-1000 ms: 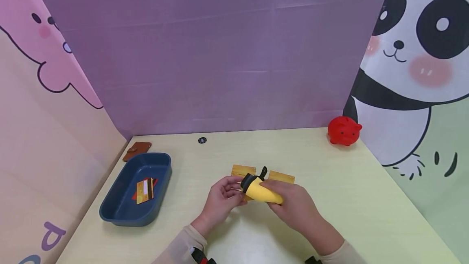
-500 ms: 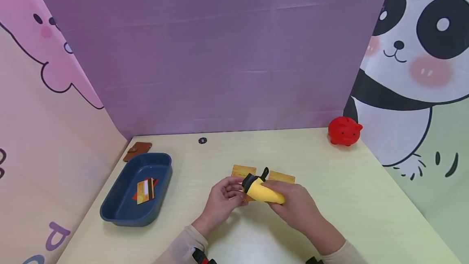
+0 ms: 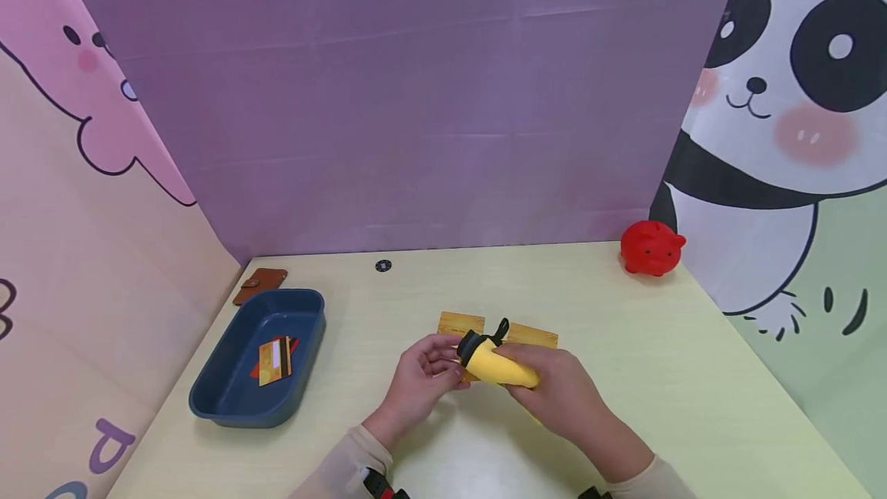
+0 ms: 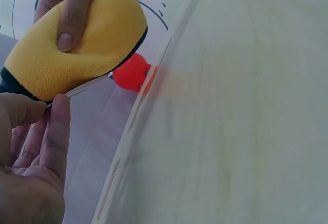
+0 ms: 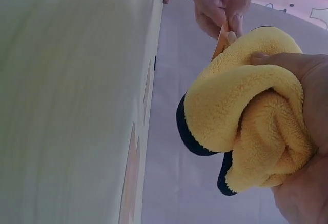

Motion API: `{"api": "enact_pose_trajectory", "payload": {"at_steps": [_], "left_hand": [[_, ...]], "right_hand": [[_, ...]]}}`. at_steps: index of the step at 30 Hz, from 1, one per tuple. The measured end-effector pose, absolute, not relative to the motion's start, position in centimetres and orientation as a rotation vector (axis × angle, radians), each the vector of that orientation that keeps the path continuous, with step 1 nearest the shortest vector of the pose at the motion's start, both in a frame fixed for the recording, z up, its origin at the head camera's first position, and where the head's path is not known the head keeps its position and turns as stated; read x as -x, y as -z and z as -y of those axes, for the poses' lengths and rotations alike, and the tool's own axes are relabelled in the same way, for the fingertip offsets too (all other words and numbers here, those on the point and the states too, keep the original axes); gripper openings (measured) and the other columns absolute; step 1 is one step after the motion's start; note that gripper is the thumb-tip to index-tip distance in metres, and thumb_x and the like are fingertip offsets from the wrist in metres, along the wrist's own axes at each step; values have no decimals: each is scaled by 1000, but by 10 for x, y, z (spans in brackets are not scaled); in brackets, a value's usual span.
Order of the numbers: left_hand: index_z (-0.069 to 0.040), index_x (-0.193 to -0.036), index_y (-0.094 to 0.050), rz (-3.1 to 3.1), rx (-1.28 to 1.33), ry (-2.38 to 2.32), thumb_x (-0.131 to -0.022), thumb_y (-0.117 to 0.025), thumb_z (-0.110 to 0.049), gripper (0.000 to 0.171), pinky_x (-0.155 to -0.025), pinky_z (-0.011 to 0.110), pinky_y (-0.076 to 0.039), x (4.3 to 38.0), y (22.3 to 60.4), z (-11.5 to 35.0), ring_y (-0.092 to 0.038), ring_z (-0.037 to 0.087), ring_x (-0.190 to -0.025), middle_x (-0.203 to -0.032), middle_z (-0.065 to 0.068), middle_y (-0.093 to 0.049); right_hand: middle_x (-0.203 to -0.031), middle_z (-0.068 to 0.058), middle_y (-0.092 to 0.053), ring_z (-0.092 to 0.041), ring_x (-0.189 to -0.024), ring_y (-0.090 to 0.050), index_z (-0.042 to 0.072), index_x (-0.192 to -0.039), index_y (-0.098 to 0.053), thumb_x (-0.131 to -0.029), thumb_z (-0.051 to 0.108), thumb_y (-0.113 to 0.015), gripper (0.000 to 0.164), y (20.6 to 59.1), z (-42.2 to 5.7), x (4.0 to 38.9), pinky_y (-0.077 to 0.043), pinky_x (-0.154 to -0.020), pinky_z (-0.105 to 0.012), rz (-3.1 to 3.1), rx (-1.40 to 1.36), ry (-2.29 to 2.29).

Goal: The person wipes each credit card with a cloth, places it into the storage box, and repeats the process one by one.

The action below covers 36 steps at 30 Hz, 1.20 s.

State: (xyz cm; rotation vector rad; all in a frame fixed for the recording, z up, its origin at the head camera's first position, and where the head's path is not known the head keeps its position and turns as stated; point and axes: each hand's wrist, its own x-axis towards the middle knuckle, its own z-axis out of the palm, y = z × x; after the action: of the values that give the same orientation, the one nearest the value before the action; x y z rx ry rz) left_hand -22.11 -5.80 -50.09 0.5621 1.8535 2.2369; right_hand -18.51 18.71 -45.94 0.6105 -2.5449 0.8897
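Head view: yellow cloth (image 3: 500, 369), black-edged, folded, held in the right grip (image 3: 557, 385); left grip (image 3: 421, 368) just beside it, fingers bent; both over the surface (image 3: 374, 329).
Left wrist view: cloth beyond the left grip's fingertips; judged soft, light, unbreakable, best held by bunched folds.
Right wrist view: orange card (image 5: 221, 43), pinched by left grip, beside cloth; likely thin, stiff, slippery; edge hold suits.

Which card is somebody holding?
The card pinched by the left hand, against the yellow cloth; other cards lie on the table or in the blue tub.
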Motion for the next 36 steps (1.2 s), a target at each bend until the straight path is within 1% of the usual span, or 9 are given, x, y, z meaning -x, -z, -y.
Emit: {"api": "enact_pose_trajectory", "payload": {"at_steps": [6, 9, 12, 20, 28, 33, 36], "left_hand": [[-1, -135, -60, -1851, -535, -2247, -93, -67, 15, 45, -86, 47, -64, 222, 500, 60, -71, 26, -102, -117, 19, -66], [0, -135, -60, -1855, -537, -2249, -93, -68, 14, 45, -86, 47, -64, 223, 500, 63, -70, 25, -100, -116, 21, -63], [-2, -135, -61, -1870, -524, -2244, -94, -68, 13, 44, -86, 47, -64, 225, 501, 66, -70, 26, -100, -118, 21, -63], [-5, -136, -63, -1918, -503, -2244, -94, -67, 13, 46, -85, 45, -64, 230, 500, 73, -70, 26, -98, -118, 19, -63], [-2, -141, -58, -1887, -477, -2282, -96, -65, 14, 48, -85, 44, -64, 228, 498, 74, -68, 23, -96, -116, 17, -61], [1, -137, -61, -1910, -500, -2266, -97, -64, 12, 41, -85, 42, -64, 225, 495, 73, -67, 21, -95, -115, 18, -60], [1, -134, -63, -1952, -511, -2239, -98, -64, 10, 37, -85, 40, -64, 224, 494, 73, -68, 21, -96, -118, 20, -60]], "right_hand": [[-111, 5, -78, -11, -86, -69, 21, -118, -80, -75, 5, -93, 48, 456, -192, 186, -58, -69, -31, 2542, -564, -860], [-111, 5, -78, -11, -85, -68, 22, -118, -80, -75, 4, -93, 48, 456, -197, 188, -57, -69, -32, 2537, -526, -860], [-112, 5, -78, -11, -84, -67, 22, -119, -80, -76, 4, -92, 48, 457, -201, 190, -56, -68, -32, 2528, -508, -868], [-110, 5, -78, -12, -84, -69, 21, -120, -79, -77, 7, -92, 47, 454, -210, 193, -60, -71, -36, 2488, -463, -917], [-110, 4, -78, -12, -85, -70, 19, -120, -79, -80, 9, -91, 43, 453, -216, 193, -61, -73, -38, 2478, -441, -978], [-111, 5, -78, -13, -87, -70, 20, -120, -79, -80, 9, -91, 43, 453, -218, 192, -62, -75, -39, 2484, -431, -1018], [-111, 5, -78, -13, -88, -71, 20, -121, -79, -80, 9, -91, 44, 453, -219, 191, -62, -76, -40, 2488, -425, -1026]]}}
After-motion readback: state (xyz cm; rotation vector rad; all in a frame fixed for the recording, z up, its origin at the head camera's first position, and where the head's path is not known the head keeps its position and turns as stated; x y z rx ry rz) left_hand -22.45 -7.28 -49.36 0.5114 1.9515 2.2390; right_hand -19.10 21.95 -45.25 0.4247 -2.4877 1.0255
